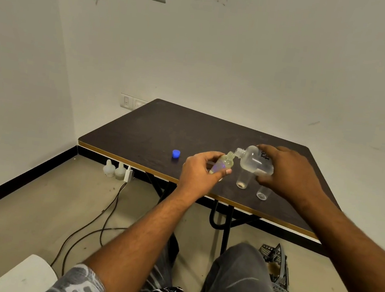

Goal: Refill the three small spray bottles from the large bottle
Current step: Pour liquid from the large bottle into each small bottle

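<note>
My left hand (198, 173) grips a small clear spray bottle (224, 164), tilted with its open neck up and to the right. My right hand (287, 171) holds the large clear bottle (254, 161) tipped on its side, its uncapped mouth touching the small bottle's neck. Two more small clear bottles (242, 179) (263, 193) stand upright on the dark table (152, 129), partly hidden under the large bottle and my right hand. A blue cap (176, 154) lies on the table to the left of my hands.
The table's front edge runs close under my hands. On the floor to the left lie black cables (96, 219), two white bottles (114, 169) and a plug. A black crate (277, 268) stands under the table at the right. My knees are below.
</note>
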